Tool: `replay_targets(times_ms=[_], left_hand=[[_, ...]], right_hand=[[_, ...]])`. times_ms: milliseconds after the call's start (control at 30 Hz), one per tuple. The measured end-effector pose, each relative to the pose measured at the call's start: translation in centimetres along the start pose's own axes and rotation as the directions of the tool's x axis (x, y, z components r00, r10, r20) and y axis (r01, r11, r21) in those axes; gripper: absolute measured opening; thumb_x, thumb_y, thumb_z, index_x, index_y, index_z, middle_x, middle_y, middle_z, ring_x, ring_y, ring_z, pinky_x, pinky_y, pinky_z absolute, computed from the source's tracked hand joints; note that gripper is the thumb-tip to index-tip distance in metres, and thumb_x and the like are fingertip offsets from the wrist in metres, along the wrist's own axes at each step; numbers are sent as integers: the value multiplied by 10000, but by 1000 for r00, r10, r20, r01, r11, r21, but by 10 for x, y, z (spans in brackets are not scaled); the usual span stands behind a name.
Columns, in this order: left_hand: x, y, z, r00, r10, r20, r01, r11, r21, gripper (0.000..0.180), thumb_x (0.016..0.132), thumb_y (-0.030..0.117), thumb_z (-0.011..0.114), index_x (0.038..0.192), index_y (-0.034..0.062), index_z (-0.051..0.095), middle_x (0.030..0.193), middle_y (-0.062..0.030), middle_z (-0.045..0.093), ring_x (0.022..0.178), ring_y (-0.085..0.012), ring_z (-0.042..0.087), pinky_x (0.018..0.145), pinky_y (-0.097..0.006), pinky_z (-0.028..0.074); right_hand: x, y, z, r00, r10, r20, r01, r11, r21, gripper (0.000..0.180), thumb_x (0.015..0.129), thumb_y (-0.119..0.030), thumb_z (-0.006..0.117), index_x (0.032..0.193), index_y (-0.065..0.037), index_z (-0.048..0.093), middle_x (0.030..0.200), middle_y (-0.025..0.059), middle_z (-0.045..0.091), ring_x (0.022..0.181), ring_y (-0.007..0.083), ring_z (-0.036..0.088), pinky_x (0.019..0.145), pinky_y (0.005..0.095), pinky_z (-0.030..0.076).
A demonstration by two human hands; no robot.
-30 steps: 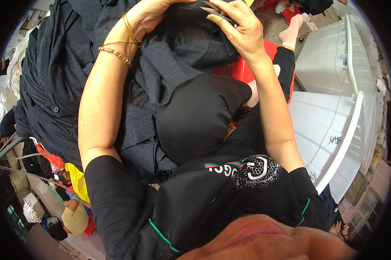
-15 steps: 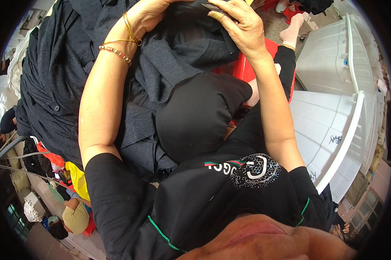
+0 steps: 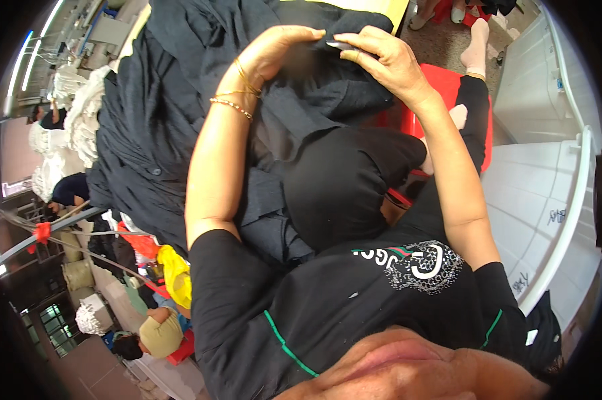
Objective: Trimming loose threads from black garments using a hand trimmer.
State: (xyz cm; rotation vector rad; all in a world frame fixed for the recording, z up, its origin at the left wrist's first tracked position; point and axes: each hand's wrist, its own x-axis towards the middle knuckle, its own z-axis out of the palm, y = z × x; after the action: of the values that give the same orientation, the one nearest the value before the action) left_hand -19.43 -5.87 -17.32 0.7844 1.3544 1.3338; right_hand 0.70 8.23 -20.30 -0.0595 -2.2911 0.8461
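A large heap of dark charcoal cloth [image 3: 161,100], with a small button showing on it, lies over my lap and off to the left. My left hand [image 3: 274,53] is closed on a piece of this cloth at the far side, thumb pointing right; its fingertips are partly hidden. Close by on the right, my right hand [image 3: 393,63] pinches a small pointed metal tool, which looks like thread snips [image 3: 341,45]. The tip points left toward my left thumb, just above the cloth. Whether the blades are apart I cannot tell.
White plastic bins [image 3: 521,200] stand close on my right. Beyond my right forearm is a red plastic seat or tub [image 3: 441,83]. At left are a metal bar [image 3: 48,237], a yellow bag [image 3: 176,277], white cloth piles [image 3: 81,127] and a seated co-worker [image 3: 161,333].
The view has shifted, so both hands, the cloth and the bins appear farther right and lower. My hands keep hold of the cloth and the tool, and more of both now shows.
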Motion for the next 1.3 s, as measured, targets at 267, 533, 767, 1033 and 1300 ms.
replay_targets(times_ms=[267, 533, 767, 1033, 1300], left_hand=[[1, 3, -6, 994, -102, -26, 100, 993, -57, 192, 903, 129, 675, 1054, 20, 720, 1019, -51, 725, 948, -139, 656, 930, -289, 484], [1, 7, 0, 995, -92, 25, 93, 995, -43, 209, 906, 139, 676, 1077, 26, 716, 1031, -44, 722, 949, -135, 653, 924, -290, 487], [-4, 6, 5, 999, -32, 32, 31, 999, 35, 212, 926, 148, 667, 1091, 21, 708, 1047, -44, 719, 965, -127, 650, 924, -285, 484], [-2, 2, -1, 998, -6, 57, 3, 999, 51, 219, 936, 156, 659, 1095, 13, 706, 1063, -51, 719, 997, -127, 649, 949, -274, 474], [-2, 2, 6, 1000, -2, 16, 1, 998, 69, 213, 929, 192, 674, 1051, 25, 722, 1008, -24, 716, 916, -96, 640, 864, -240, 487]], right_hand=[[-3, 0, 6, 1000, -11, -16, 13, 995, 97, 285, 882, -178, 719, 1148, -76, 695, 801, 75, 550, 698, 184, 556, 673, 300, 465], [-4, 1, 14, 995, 15, -96, -11, 999, 43, 303, 876, -190, 730, 1157, -83, 695, 788, 62, 529, 687, 169, 537, 665, 288, 461], [-7, -3, 18, 987, 60, -148, -60, 998, 5, 320, 887, -220, 723, 1187, -115, 694, 769, 49, 482, 657, 155, 507, 642, 288, 450], [-6, -2, 18, 989, 107, -99, -105, 994, 29, 300, 890, -315, 703, 1144, -155, 720, 825, 45, 591, 740, 222, 616, 688, 338, 495], [5, -17, 5, 922, -171, -348, 229, 965, 130, 255, 839, -104, 754, 1083, -42, 709, 799, 95, 585, 685, 225, 567, 639, 308, 464]])
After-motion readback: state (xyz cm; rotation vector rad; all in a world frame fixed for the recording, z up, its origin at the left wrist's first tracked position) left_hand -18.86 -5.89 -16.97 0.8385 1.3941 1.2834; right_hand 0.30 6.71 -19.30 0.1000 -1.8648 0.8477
